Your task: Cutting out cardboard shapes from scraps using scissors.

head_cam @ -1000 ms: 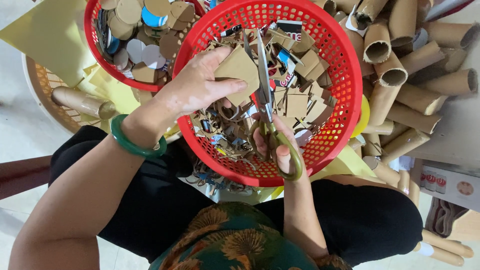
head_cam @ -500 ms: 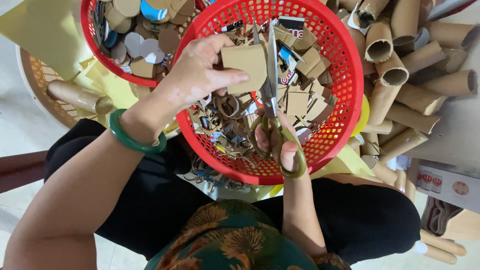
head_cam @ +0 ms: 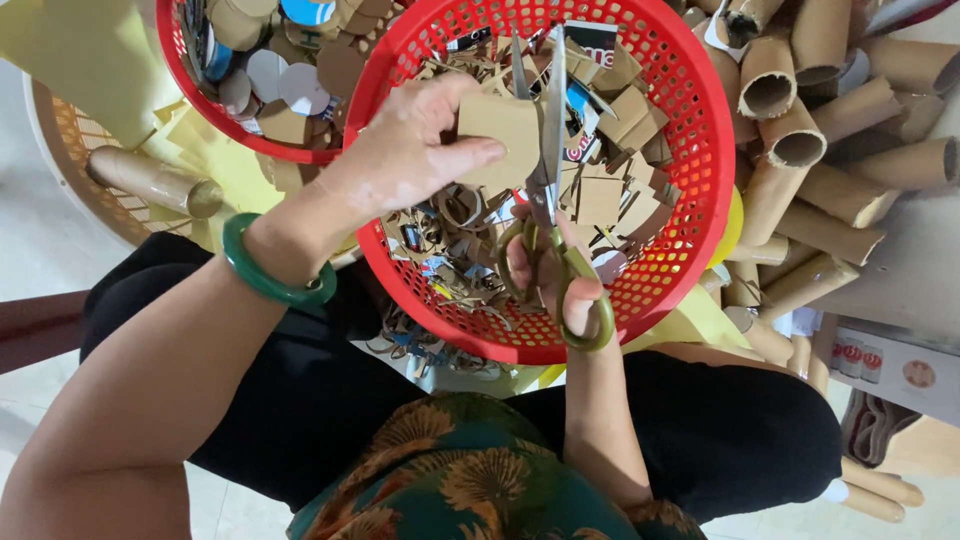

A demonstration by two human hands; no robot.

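Head view, near to far. The right hand [head_cam: 555,275] grips the scissors [head_cam: 548,215], fingers clenched through the olive handle loops, blades pointing away and parted around the edge of a card [head_cam: 500,135]. The left hand [head_cam: 415,150], a green bangle [head_cam: 270,270] on its wrist, pinches the card between thumb and fingers, holding it flat above the red basket [head_cam: 690,180], probably so offcuts drop among the scraps already there. Behind it a second basket [head_cam: 215,120] holds cut discs; cardboard tubes [head_cam: 800,150] lie stacked to the right. Compared with a second ago, the card sits higher and further right, deeper between the blades, and the scissors have risen slightly.
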